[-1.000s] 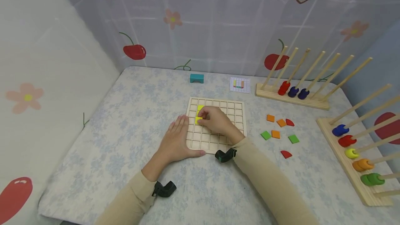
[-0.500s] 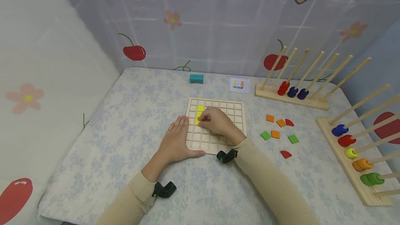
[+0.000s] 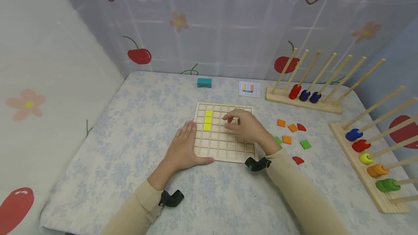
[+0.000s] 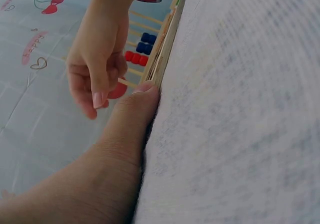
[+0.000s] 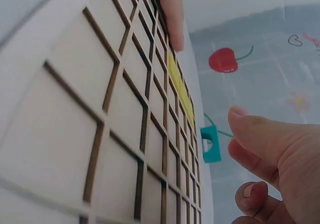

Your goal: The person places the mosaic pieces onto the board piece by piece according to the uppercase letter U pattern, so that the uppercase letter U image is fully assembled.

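Note:
A wooden grid board (image 3: 225, 149) lies on the table, with three yellow square tiles (image 3: 208, 120) in a column of its cells on the left. My left hand (image 3: 181, 149) lies flat against the board's left side, and its thumb touches the front edge. The left wrist view shows that thumb at the board's rim (image 4: 159, 74). Above the right half of the board hovers my right hand (image 3: 246, 126), its fingers loosely bent and holding nothing. In the right wrist view its thumb and fingertips (image 5: 240, 112) stand apart, with the yellow tiles (image 5: 180, 87) in the grid beyond.
Orange tiles (image 3: 287, 139), green tiles (image 3: 306, 144) and red quarter-round pieces (image 3: 298, 160) lie right of the board. Behind it are a teal block (image 3: 204, 82) and a pattern card (image 3: 249, 89). Two peg racks (image 3: 303, 103) with coloured beads stand at the right.
My right hand has let go of the lowest yellow tile and moved right, off the yellow column, its fingers parting. The left hand has stayed at the board's edge.

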The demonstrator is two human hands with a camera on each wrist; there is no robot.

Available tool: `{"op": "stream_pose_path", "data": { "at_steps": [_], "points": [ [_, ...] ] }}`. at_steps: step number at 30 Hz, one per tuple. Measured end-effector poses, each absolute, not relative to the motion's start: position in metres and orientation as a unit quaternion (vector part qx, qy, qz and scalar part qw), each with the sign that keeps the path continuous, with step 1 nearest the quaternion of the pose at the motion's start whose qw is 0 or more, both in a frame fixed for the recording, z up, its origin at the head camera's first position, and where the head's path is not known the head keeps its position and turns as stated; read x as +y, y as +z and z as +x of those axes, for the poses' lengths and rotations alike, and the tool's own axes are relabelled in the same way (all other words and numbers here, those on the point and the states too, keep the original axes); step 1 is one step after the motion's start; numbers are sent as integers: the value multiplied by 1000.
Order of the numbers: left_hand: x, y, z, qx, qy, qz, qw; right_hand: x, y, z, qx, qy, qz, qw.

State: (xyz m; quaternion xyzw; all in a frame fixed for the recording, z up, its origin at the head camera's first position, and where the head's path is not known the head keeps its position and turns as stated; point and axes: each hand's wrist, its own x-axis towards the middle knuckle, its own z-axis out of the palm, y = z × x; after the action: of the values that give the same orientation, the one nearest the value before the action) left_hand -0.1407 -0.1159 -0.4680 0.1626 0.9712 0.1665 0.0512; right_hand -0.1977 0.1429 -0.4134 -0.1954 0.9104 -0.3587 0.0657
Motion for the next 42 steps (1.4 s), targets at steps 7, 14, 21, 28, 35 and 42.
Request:
{"op": "stream_pose_path", "data": {
  "at_steps": [7, 14, 21, 28, 35, 42],
  "points": [
    [-118, -468, -140, 970, 171, 164, 49, 204, -410, -194, 929, -334, -151, 47],
    [-118, -469, -141, 970, 175, 164, 47, 262, -413, -187, 947, -302, -97, 41],
    [-118, -469, -141, 969, 174, 167, 49, 306, -417, -180, 960, -274, -45, 41],
    [-116, -470, -141, 969, 174, 166, 48, 330, -421, -175, 964, -264, -1, 19],
    [-115, -470, -141, 970, 174, 165, 50, 344, -427, -173, 966, -256, 18, 29],
    [-116, -470, -141, 970, 174, 164, 50, 349, -429, -172, 965, -254, 36, 59]
  ]
}}
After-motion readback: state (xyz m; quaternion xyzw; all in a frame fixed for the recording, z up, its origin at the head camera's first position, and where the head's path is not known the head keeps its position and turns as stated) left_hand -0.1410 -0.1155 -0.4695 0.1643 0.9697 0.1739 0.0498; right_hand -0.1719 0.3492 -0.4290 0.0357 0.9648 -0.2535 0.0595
